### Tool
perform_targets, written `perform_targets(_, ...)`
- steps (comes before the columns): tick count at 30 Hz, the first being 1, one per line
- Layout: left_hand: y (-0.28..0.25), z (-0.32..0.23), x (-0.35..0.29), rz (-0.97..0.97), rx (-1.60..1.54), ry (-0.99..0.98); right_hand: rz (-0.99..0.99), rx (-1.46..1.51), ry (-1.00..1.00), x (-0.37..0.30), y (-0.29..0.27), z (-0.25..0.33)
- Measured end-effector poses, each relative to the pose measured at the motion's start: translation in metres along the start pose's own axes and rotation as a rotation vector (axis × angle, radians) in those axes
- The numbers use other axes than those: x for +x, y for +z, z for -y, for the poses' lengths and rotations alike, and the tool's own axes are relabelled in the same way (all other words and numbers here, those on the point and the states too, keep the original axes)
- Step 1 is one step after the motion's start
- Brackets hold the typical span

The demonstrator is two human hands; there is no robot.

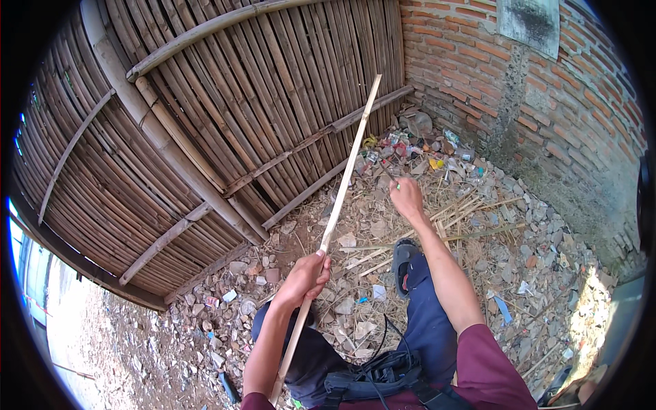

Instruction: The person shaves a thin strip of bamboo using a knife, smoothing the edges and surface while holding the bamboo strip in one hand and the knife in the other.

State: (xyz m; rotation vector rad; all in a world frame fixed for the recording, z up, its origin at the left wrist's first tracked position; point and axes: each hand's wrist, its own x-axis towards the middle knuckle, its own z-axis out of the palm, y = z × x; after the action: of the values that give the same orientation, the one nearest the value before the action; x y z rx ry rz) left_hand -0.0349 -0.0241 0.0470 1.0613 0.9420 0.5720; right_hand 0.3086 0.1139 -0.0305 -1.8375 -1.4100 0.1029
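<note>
My left hand grips a long pale bamboo strip near its lower part. The strip rises diagonally up and to the right, its tip in front of the bamboo fence. My right hand is stretched forward over the rubble, fingers curled; I cannot tell whether it holds anything. Both forearms come up from the lower edge, with dark red sleeves. My legs in dark blue trousers and a dark sandal rest on the ground below the hands.
A woven bamboo fence leans along the left and back. A red brick wall closes the right side. Stones, dry straw, loose bamboo slivers and scraps of litter cover the ground. A black strap bag hangs at my waist.
</note>
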Motion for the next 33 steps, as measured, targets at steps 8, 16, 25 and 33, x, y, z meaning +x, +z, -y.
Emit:
perform_targets(8,0.009,0.002,0.050,0.090,-0.120,0.011,0.106,0.140,-0.274,-0.041,0.000,0.056)
perform_targets(16,0.019,0.020,0.056,0.130,-0.169,0.076,0.213,0.105,-0.353,-0.054,0.014,0.065)
perform_targets(25,0.017,0.029,0.049,0.037,-0.011,0.231,0.171,0.085,-0.446,-0.057,0.018,0.073)
perform_targets(33,0.011,0.040,0.047,0.014,-0.085,0.159,0.191,0.099,-0.460,-0.066,0.029,0.088)
